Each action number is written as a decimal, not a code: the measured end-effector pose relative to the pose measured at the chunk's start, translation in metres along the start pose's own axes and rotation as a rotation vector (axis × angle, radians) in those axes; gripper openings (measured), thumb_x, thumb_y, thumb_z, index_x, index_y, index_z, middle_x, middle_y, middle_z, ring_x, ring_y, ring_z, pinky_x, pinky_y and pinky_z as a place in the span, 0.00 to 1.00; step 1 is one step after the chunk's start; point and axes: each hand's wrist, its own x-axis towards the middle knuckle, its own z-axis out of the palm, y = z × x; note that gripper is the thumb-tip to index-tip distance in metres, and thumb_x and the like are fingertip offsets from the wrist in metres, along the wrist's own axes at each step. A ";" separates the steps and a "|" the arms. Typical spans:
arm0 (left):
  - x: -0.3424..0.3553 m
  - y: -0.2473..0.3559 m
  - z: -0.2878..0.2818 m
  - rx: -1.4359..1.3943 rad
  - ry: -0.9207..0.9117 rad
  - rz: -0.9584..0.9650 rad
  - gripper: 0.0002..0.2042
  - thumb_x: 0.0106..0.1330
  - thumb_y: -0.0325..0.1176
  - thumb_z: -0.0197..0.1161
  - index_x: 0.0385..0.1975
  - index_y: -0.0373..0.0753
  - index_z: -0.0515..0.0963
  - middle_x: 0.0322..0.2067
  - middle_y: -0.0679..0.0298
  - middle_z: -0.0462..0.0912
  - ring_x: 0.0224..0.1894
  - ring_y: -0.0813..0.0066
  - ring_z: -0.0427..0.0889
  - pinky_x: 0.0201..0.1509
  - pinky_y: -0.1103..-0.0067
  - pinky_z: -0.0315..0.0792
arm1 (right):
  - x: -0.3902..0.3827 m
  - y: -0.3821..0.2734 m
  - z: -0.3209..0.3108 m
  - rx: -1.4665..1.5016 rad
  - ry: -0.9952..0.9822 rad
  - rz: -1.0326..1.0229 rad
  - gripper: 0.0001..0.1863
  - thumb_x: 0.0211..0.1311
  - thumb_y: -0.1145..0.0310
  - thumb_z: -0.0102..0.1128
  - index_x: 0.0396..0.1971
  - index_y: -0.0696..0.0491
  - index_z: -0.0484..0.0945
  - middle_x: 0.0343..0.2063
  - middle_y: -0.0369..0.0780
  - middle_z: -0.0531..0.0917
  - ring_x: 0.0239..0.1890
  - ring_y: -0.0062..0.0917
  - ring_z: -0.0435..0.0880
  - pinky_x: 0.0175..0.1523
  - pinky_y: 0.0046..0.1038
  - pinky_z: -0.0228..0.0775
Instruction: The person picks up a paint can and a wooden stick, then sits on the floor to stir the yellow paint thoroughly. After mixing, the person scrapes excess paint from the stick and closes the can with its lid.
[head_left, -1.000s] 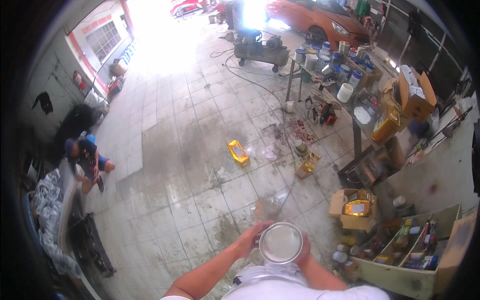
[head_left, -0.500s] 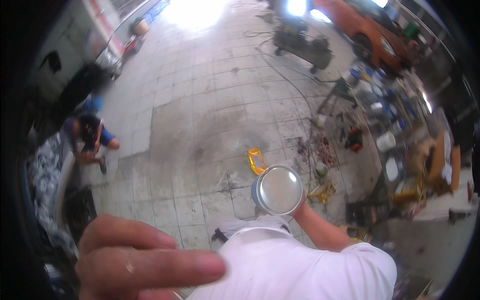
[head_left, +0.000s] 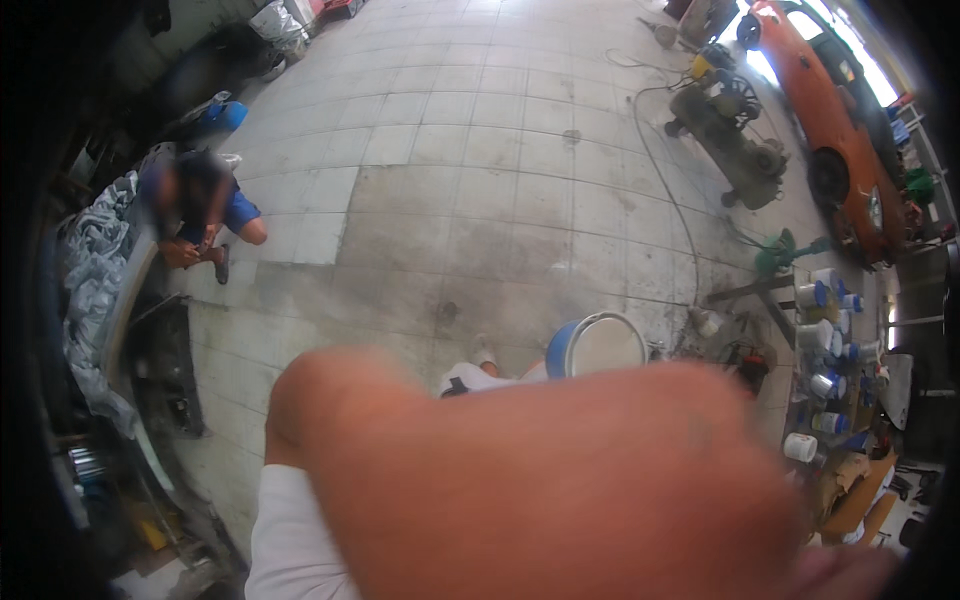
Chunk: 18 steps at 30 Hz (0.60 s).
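My left arm is raised close to the camera and crosses the lower half of the view. Its elbow is at the left, and my left hand [head_left: 720, 480] is at the right, smeared by motion with its fingers mostly out of sight. Behind the forearm, a round metal can [head_left: 605, 345] with a blue side and a pale lid shows its upper part. The can is held up off the floor, in front of my body. My right hand, which gripped it a moment earlier, is covered by my left arm.
A person [head_left: 200, 205] sits low at the left beside crumpled silvery sheeting [head_left: 95, 270]. On the right, several cans and tubs [head_left: 820, 335] crowd a bench. An air compressor [head_left: 730, 150] with a trailing hose and an orange car [head_left: 830, 120] stand beyond, on the tiled floor [head_left: 480, 130].
My left arm has swung across to the right, covering my torso and right arm. The view has turned, and the can appears farther right. The yellow packet on the floor has gone from sight.
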 end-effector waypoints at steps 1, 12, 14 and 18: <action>0.009 -0.025 -0.018 -0.052 -0.006 0.021 0.19 0.67 0.37 0.65 0.56 0.44 0.75 0.45 0.59 0.84 0.41 0.64 0.85 0.46 0.67 0.77 | 0.027 -0.014 0.013 -0.005 0.007 -0.019 0.39 0.65 0.40 0.50 0.71 0.47 0.66 0.68 0.43 0.72 0.69 0.43 0.71 0.70 0.54 0.66; 0.086 -0.282 -0.210 -0.312 -0.096 0.108 0.16 0.64 0.34 0.69 0.50 0.41 0.79 0.42 0.58 0.86 0.38 0.63 0.87 0.42 0.70 0.79 | 0.355 -0.130 0.081 0.040 -0.005 -0.095 0.38 0.65 0.40 0.49 0.71 0.47 0.66 0.68 0.42 0.72 0.69 0.42 0.72 0.70 0.54 0.66; 0.099 -0.328 -0.255 -0.283 -0.104 0.083 0.15 0.63 0.33 0.70 0.49 0.41 0.80 0.41 0.58 0.86 0.38 0.63 0.87 0.42 0.71 0.80 | 0.426 -0.164 0.097 0.055 -0.032 -0.108 0.38 0.65 0.40 0.49 0.70 0.47 0.66 0.68 0.42 0.72 0.69 0.42 0.72 0.70 0.54 0.66; 0.125 -0.429 -0.372 -0.137 -0.040 -0.107 0.14 0.62 0.32 0.71 0.47 0.40 0.82 0.40 0.57 0.87 0.37 0.63 0.88 0.40 0.72 0.81 | 0.558 -0.242 0.141 0.116 -0.094 -0.059 0.38 0.65 0.40 0.49 0.70 0.47 0.67 0.68 0.42 0.72 0.69 0.42 0.72 0.70 0.54 0.66</action>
